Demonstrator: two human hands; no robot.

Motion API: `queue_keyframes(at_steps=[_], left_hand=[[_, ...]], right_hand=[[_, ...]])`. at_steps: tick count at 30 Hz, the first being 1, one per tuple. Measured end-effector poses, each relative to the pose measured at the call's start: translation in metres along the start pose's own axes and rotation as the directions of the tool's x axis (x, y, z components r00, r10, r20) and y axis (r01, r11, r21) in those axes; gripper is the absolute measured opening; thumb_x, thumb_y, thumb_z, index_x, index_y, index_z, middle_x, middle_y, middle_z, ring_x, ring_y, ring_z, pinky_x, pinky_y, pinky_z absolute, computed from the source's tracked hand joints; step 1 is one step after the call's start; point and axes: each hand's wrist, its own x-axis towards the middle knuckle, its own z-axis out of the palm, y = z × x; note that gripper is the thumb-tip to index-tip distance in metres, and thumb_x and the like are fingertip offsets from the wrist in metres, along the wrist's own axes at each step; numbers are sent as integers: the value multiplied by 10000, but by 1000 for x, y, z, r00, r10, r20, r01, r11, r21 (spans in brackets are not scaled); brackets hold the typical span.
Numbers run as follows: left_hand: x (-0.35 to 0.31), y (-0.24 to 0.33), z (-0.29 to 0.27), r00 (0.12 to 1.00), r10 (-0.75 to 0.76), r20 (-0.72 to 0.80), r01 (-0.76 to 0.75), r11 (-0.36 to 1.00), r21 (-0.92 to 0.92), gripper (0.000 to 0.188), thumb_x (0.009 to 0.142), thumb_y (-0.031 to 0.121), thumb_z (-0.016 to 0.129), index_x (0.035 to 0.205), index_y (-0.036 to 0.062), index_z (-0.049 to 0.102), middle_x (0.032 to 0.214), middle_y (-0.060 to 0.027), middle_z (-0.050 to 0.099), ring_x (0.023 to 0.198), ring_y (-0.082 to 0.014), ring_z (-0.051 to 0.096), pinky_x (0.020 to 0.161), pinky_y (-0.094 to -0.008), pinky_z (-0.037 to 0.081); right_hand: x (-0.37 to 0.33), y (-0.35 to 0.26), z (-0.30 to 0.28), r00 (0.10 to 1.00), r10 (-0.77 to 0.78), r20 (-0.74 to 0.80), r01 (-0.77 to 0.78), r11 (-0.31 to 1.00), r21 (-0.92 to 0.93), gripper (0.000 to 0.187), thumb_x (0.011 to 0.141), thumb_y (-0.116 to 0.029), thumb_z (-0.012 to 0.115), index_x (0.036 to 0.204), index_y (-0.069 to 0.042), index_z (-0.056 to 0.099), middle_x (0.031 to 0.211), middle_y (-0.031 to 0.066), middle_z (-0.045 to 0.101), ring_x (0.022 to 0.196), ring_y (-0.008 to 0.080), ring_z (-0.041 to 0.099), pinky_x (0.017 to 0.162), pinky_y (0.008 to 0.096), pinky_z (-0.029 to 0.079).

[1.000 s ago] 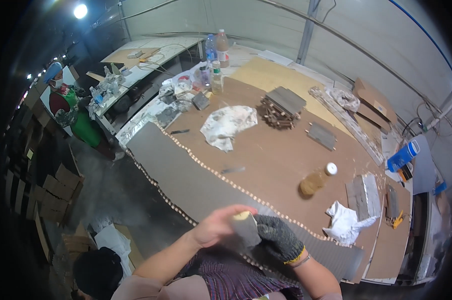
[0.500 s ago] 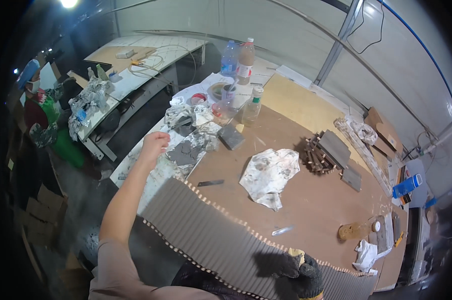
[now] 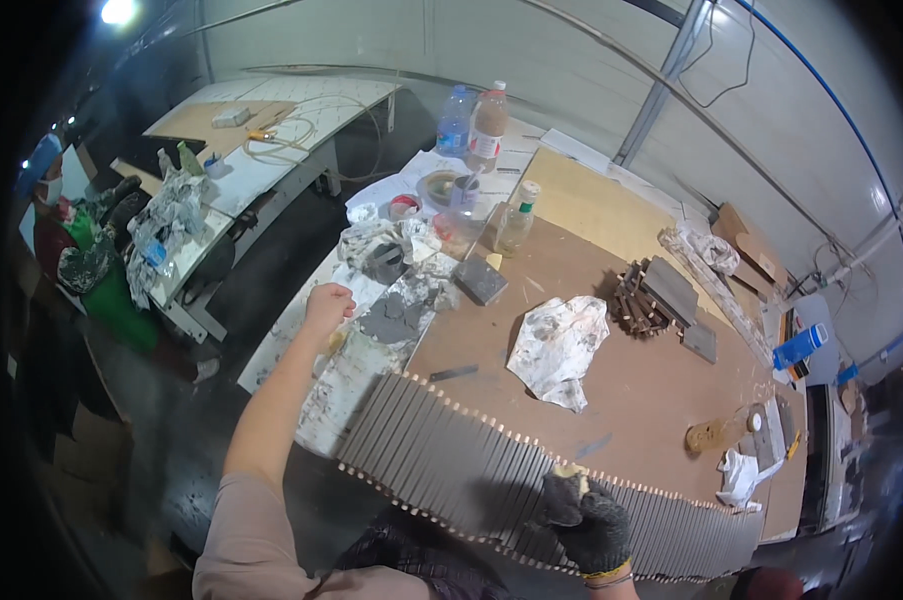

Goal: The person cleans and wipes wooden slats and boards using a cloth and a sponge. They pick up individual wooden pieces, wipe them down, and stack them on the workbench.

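My left hand reaches out to the left over a white board smeared with grey paste. Its fingers are curled, and a pale yellowish handle shows just under the fist. My right hand, in a dark glove, is shut on a small yellowish sponge-like piece. It presses that piece against the near edge of a long ribbed grey panel lying along the brown table.
On the table lie a smeared crumpled paper, a grey block, a stack of dark sticks and grey tiles, bottles and a white rag. Another person stands far left by a cluttered white bench.
My left hand has left the piece it shared with my right hand and stretched out to the paste board on the left. The gloved right hand stays at the panel's near edge.
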Motion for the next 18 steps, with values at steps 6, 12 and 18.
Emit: queue_keyframes(at_steps=[6,12,18], left_hand=[[58,-12,22,994,-91,-61,80,984,-162,240,866,146,694,1046,-6,650,876,-77,662,679,-164,662,518,-288,455],[122,-27,45,987,-8,161,51,963,-265,187,888,157,716,876,-23,667,673,-47,611,536,-144,575,460,-261,423],[133,33,0,810,517,278,-587,727,356,91,820,115,680,875,44,695,749,-115,667,659,-289,638,642,-409,513]], right_hand=[[22,49,38,996,-91,-6,84,944,-319,480,899,-185,587,1305,66,531,1259,167,634,1096,271,632,968,393,508],[97,98,57,931,-357,-81,195,671,-716,401,968,-206,562,1314,-3,567,1290,138,639,1147,290,624,968,400,508],[201,107,198,885,-421,201,364,354,-861,211,950,-183,600,1098,-32,594,880,85,664,768,205,645,724,349,540]])
